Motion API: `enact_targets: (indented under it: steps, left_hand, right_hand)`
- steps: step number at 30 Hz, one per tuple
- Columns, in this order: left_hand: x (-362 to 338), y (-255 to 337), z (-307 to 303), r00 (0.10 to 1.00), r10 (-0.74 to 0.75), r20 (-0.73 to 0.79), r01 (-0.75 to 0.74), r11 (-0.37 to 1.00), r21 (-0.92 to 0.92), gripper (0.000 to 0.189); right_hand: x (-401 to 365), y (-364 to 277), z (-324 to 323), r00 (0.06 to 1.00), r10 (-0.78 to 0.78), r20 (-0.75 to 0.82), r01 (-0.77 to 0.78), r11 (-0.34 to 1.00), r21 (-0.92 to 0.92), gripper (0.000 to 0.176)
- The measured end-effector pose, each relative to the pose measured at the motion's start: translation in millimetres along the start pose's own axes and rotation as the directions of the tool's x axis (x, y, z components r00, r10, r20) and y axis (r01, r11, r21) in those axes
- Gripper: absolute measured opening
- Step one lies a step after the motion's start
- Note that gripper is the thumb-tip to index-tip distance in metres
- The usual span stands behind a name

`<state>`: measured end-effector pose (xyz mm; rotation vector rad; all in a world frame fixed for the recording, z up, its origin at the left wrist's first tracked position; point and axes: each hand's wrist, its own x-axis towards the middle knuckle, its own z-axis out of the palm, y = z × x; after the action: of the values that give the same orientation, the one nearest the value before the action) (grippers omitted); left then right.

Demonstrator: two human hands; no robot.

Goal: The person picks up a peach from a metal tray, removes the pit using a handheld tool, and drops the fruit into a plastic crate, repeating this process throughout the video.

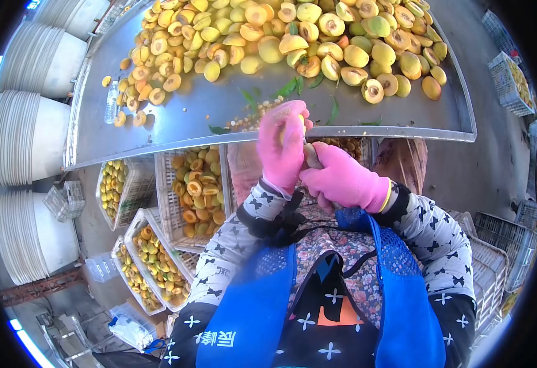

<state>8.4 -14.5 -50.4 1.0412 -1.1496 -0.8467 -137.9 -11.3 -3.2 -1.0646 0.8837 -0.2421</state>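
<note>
In pink gloves, both hands are close together at the table's near edge. My left hand is closed around a yellow peach piece, mostly hidden by the fingers. My right hand, just below and to the right, is wrapped round the greyish handle of a small tool. Its thin tip points up toward the fruit; the exact kind of tool is hidden. Beyond the hands lies a big heap of halved yellow peaches on the metal table. Small pit bits and green leaves are scattered nearby.
A plastic bottle lies at the table's left. Below the edge stand crates of peach halves, with more crates at lower left. Stacked white tubs line the left side. Crates also stand at right.
</note>
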Motion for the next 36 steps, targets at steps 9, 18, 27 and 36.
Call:
enact_targets:
  steps: [9, 18, 27, 36]
  left_hand:
    - [5.2, 13.0, 6.8, 0.94, -0.341, 0.027, 0.322, 0.854, -0.408, 0.033]
    - [-1.5, 38.2, 4.4, 0.911, -0.403, -0.084, 0.373, 0.894, -0.248, 0.037]
    - [1.7, 28.3, -3.5, 0.87, -0.481, 0.112, 0.487, 0.798, -0.354, 0.039]
    - [7.9, 46.1, -7.7, 0.852, -0.475, 0.218, 0.518, 0.825, -0.227, 0.034]
  right_hand:
    - [-2.0, -5.0, 0.4, 0.99, -0.056, -0.127, 0.027, 0.975, -0.219, 0.031]
    - [21.3, 46.1, 4.7, 0.686, -0.72, -0.102, 0.462, 0.54, -0.703, 0.029]
    - [6.6, 41.5, -0.4, 0.818, -0.574, -0.03, 0.439, 0.657, -0.613, 0.029]
    - [-17.8, -13.4, -11.5, 0.959, 0.139, 0.249, -0.144, 0.99, 0.002, 0.02]
